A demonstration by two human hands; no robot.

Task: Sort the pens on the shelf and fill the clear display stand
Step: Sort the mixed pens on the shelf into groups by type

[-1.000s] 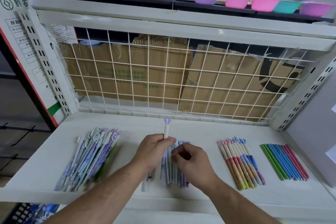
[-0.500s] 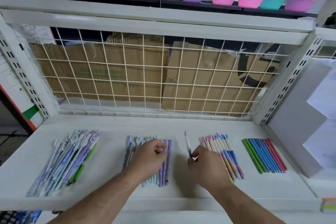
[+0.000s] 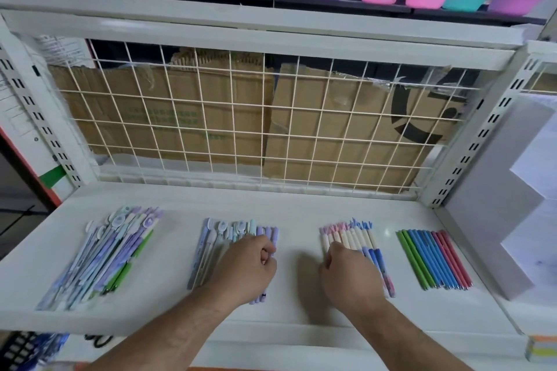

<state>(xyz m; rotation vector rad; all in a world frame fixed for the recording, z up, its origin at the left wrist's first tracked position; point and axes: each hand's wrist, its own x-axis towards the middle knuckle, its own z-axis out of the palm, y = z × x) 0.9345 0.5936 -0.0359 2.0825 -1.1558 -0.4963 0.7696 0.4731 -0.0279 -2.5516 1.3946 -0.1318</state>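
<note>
Left hand (image 3: 245, 265) on lilac pens (image 3: 211, 245), right hand (image 3: 349, 274) on cream pens (image 3: 358, 236). Both grips curled; holding or not, cannot tell.

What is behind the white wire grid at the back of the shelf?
Brown cardboard sheets stand behind the wire grid, one with a black print. What lies behind the cardboard is covered.
</note>
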